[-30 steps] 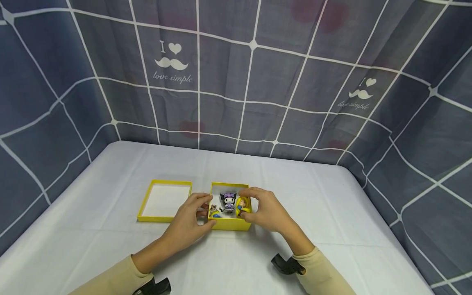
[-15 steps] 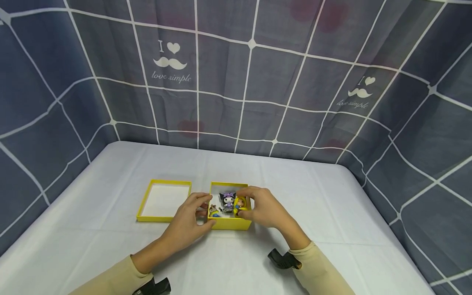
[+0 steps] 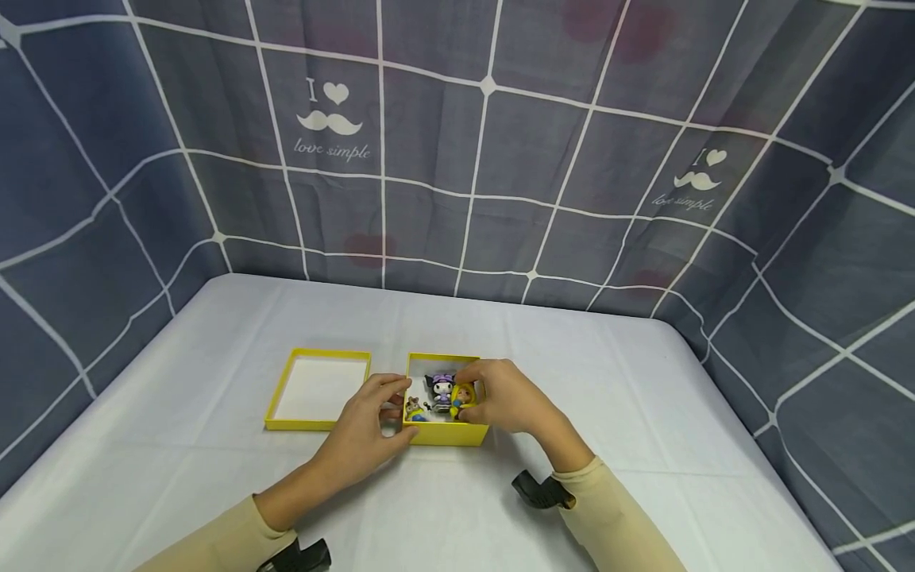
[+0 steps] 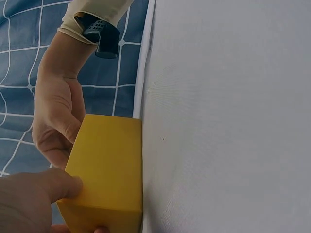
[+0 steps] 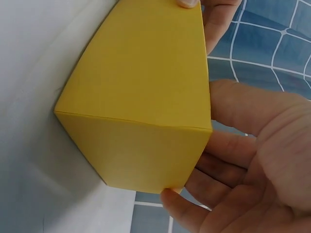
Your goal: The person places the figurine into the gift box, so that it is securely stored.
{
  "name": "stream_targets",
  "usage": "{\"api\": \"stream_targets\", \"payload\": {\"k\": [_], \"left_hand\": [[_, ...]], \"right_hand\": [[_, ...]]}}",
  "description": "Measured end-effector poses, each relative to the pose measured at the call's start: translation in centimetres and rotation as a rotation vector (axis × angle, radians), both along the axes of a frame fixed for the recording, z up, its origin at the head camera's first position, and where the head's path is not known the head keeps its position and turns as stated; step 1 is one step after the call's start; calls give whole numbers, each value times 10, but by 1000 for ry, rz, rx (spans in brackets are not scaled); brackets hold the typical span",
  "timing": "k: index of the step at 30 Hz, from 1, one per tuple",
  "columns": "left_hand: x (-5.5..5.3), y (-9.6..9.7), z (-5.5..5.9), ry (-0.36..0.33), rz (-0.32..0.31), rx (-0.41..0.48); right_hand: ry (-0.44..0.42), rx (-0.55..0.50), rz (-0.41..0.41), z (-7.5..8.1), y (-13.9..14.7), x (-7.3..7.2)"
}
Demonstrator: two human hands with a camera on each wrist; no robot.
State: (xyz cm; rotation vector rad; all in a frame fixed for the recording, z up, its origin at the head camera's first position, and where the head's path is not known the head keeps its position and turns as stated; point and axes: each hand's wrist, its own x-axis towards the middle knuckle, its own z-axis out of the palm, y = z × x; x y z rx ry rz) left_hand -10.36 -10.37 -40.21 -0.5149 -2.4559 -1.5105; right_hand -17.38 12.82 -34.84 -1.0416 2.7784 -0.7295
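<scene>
An open yellow box [image 3: 446,434] sits on the white table. My left hand [image 3: 362,433] holds its left end, with the thumb at the front corner; the left wrist view shows that thumb [image 4: 65,184] on the yellow wall. My right hand [image 3: 511,395] reaches over the right wall and grips a figurine in a yellow hood [image 3: 463,397] between thumb and fingers. Close beside that stands a black and purple figurine [image 3: 442,388]. A small animal-eared figurine [image 3: 415,408] occupies the near left corner. In the right wrist view the box [image 5: 141,63] hides the figurines.
Left of the box lies a shallow yellow lid [image 3: 300,425], white inside, partly behind my left hand. White cloth [image 3: 643,413] covers the table. A dark grid-patterned curtain [image 3: 443,222] rises behind it and along both sides.
My right hand has shifted slightly left with the yellow-hooded figurine, bringing it up close to the purple one. My left hand and the box look unmoved.
</scene>
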Motion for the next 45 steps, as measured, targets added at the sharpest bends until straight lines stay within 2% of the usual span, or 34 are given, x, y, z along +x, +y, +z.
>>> {"api": "stream_targets", "payload": {"k": [12,18,26,30,35,40,45], "left_hand": [[2,1,1,6,5,-8],[2,2,1,9,9,-15],[2,3,1,6,8,-16],[2,3,0,13,7,-12],[2,3,0,13,6,-9],[1,1,-1,21,4,-10],[0,0,0,35,3,-14]], "right_hand": [[9,111,18,1,-7,-2],[64,188,60,1,-8,-4],[71,197,71,2,-8,-2],[66,175,78,2,-6,-1],[31,100,63,3,-4,-1],[62,34,-10,8,-4,3],[97,-71,-58,13,-14,16]]}}
